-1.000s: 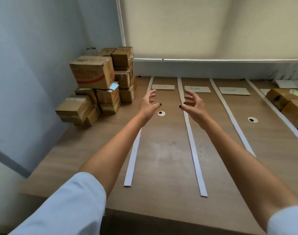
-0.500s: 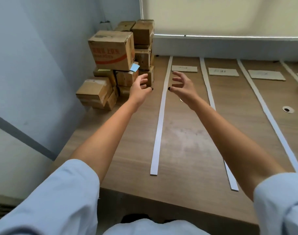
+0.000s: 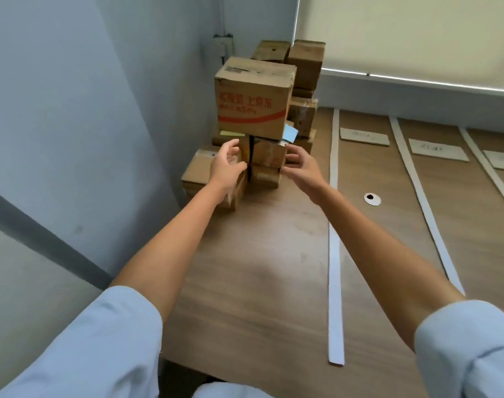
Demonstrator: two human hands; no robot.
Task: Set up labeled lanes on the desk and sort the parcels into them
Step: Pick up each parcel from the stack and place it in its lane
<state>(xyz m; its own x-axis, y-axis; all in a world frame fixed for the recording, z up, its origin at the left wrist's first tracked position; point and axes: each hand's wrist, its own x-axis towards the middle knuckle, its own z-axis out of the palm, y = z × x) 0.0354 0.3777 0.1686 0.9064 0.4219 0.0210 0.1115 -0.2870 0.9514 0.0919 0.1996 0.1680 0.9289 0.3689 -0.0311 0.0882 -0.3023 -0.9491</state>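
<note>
A stack of brown cardboard parcels fills the desk's far left corner. On top sits a large box with red print (image 3: 252,107). A blue note (image 3: 290,133) sticks out under its right corner. Below it is a smaller parcel (image 3: 266,153). My left hand (image 3: 227,165) is spread open just left of that smaller parcel, my right hand (image 3: 301,165) open just right of it; neither grips anything. White paper strips (image 3: 335,225) mark lanes on the wooden desk (image 3: 273,268), with cardboard labels (image 3: 363,136) at their far ends.
A grey-blue wall runs along the desk's left edge, close behind the stack. A round cable hole (image 3: 372,199) lies in the first lane. More strips (image 3: 423,202) and labels (image 3: 438,149) extend to the right. A window blind hangs behind the desk.
My view has swung left and closer to the stack. Both hands have moved from above the first lane to either side of the smaller parcel under the large box.
</note>
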